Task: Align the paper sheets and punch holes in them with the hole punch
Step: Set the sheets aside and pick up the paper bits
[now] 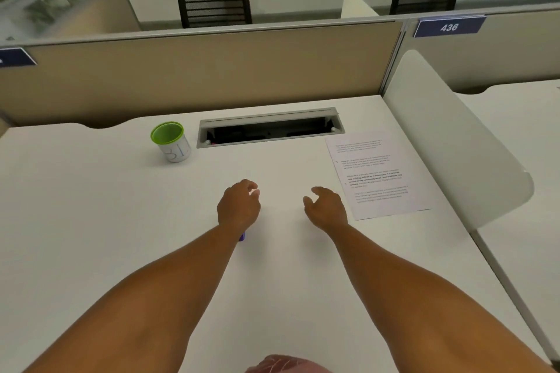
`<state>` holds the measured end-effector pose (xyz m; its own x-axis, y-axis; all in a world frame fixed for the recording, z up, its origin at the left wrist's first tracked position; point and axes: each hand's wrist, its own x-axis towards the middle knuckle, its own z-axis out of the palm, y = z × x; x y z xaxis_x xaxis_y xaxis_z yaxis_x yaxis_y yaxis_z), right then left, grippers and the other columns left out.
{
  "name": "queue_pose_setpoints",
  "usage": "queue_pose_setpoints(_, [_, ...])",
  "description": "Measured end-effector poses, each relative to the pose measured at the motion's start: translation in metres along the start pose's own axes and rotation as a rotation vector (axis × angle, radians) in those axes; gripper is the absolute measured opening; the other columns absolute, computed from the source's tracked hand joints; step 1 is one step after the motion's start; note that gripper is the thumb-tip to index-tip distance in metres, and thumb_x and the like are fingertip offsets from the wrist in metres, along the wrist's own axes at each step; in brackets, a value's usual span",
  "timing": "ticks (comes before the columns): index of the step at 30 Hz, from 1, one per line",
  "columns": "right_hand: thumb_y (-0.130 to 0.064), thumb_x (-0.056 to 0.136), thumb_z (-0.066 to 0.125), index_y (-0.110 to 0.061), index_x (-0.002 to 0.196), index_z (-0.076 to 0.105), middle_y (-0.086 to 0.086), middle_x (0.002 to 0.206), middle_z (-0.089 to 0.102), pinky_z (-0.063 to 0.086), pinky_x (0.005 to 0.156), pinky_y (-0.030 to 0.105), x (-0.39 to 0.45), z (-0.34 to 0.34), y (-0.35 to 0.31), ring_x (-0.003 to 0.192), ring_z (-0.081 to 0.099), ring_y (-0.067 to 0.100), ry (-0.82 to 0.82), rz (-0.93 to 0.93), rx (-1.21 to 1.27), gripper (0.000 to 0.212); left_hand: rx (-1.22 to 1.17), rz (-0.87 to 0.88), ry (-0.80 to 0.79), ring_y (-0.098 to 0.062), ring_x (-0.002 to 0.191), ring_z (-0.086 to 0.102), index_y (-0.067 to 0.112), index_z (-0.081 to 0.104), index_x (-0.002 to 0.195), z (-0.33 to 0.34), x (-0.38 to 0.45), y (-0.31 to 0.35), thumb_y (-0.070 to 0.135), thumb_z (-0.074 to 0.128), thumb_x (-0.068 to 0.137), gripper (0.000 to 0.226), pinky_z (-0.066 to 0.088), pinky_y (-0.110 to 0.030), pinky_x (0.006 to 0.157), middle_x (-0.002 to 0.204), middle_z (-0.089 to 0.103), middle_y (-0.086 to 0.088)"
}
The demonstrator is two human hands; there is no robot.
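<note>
Both hands are held just over the desk [121, 221], fingers loosely curled and spread, and nothing is grasped in either. The left hand [239, 206] and right hand [325, 207] are near each other with bare desk between them.

The paper [380, 174] lies flat just beyond and outward of the right hand, its near corner close to the knuckles but not touched. Whether one sheet or several are stacked cannot be told.

A small blue-purple object [241, 236] is glimpsed under the left wrist; it may be the punch, but too little is shown to say.

Risks, as judged: if the paper is dragged in with one hand, the sheets could be fanned or creased, and holes would then be punched out of line. The hidden object could be knocked by the left forearm. The cup [171, 142], farther beyond the left hand, could be tipped by a wide reach.
</note>
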<state>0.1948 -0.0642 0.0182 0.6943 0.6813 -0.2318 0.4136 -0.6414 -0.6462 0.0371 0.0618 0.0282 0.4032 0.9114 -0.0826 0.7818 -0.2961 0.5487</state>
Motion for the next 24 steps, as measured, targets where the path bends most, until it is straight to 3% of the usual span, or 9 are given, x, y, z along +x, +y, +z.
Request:
queue_pose_setpoints(8, [-0.037, 0.096, 0.048, -0.015, 0.143, 0.045, 0.0, 0.15, 0.043, 0.035, 0.111, 0.038, -0.015, 0.04, -0.019, 0.14, 0.036, 0.018, -0.045, -0.09, -0.08, 0.052, -0.04, -0.191, -0.003, -0.024, 0.111, 0.059, 0.023, 0.058, 0.12, -0.012, -0.003, -0.052, 0.033, 0.055, 0.095, 0.027, 0.052, -0.039, 0.087, 0.126, 0.059, -0.001])
queue_pose_setpoints(12, [-0.037, 0.098, 0.044, -0.014, 0.146, 0.04, 0.001, 0.155, 0.034, 0.03, 0.113, 0.038, -0.022, 0.06, -0.024, 0.146, 0.024, 0.016, -0.074, -0.127, -0.13, 0.053, -0.064, -0.275, -0.058, -0.026, 0.113, 0.059, 0.018, 0.054, 0.126, -0.01, -0.003, -0.071, 0.039, 0.054, 0.094, 0.038, 0.05, -0.039, 0.09, 0.128, 0.058, -0.004])
queue_pose_setpoints(15, [-0.036, 0.099, 0.042, -0.014, 0.146, 0.039, 0.001, 0.158, 0.029, 0.031, 0.112, 0.039, -0.026, 0.075, -0.026, 0.148, 0.016, 0.017, -0.093, -0.162, -0.172, 0.051, -0.114, -0.343, -0.109, -0.025, 0.103, 0.062, 0.016, 0.057, 0.125, -0.006, -0.003, -0.081, 0.039, 0.052, 0.093, 0.04, 0.049, -0.033, 0.082, 0.12, 0.062, -0.004])
queue_pose_setpoints(16, [-0.036, 0.1, 0.041, -0.014, 0.146, 0.038, 0.001, 0.159, 0.027, 0.032, 0.111, 0.04, -0.027, 0.08, -0.027, 0.149, 0.014, 0.017, -0.099, -0.17, -0.184, 0.051, -0.131, -0.351, -0.12, -0.024, 0.095, 0.063, 0.016, 0.061, 0.119, -0.004, -0.004, -0.083, 0.039, 0.05, 0.093, 0.036, 0.047, -0.031, 0.075, 0.114, 0.064, -0.005])
queue_pose_setpoints(18, [-0.035, 0.1, 0.04, -0.014, 0.146, 0.038, 0.0, 0.16, 0.024, 0.032, 0.111, 0.041, -0.029, 0.087, -0.028, 0.15, 0.009, 0.018, -0.11, -0.188, -0.203, 0.051, -0.173, -0.352, -0.131, -0.022, 0.071, 0.057, 0.016, 0.065, 0.087, -0.001, -0.004, -0.085, 0.037, 0.048, 0.093, 0.028, 0.041, -0.027, 0.059, 0.093, 0.065, -0.007])
queue_pose_setpoints(20, [-0.034, 0.1, 0.04, -0.015, 0.146, 0.038, -0.001, 0.161, 0.021, 0.033, 0.111, 0.041, -0.03, 0.095, -0.029, 0.151, 0.005, 0.017, -0.122, -0.199, -0.217, 0.049, -0.222, -0.382, -0.128, -0.023, 0.06, 0.047, 0.017, 0.052, 0.062, 0.002, -0.004, -0.085, 0.034, 0.045, 0.094, 0.037, 0.035, -0.026, 0.052, 0.075, 0.056, -0.006])
queue_pose_setpoints(22, [-0.034, 0.1, 0.039, -0.015, 0.146, 0.037, -0.002, 0.162, 0.017, 0.033, 0.111, 0.041, -0.031, 0.102, -0.027, 0.151, 0.003, 0.017, -0.131, -0.218, -0.251, 0.049, -0.265, -0.416, -0.128, -0.023, 0.058, 0.045, 0.016, 0.047, 0.058, 0.005, -0.003, -0.084, 0.033, 0.043, 0.095, 0.041, 0.035, -0.026, 0.051, 0.077, 0.055, -0.007])
queue_pose_setpoints(24, [-0.034, 0.101, 0.037, -0.015, 0.148, 0.035, 0.0, 0.163, 0.015, 0.028, 0.116, 0.04, -0.033, 0.109, -0.026, 0.152, 0.001, 0.02, -0.127, -0.249, -0.299, 0.051, -0.278, -0.427, -0.134, -0.021, 0.058, 0.049, 0.016, 0.054, 0.062, 0.008, -0.001, -0.085, 0.036, 0.044, 0.095, 0.04, 0.037, -0.026, 0.053, 0.09, 0.061, -0.012])
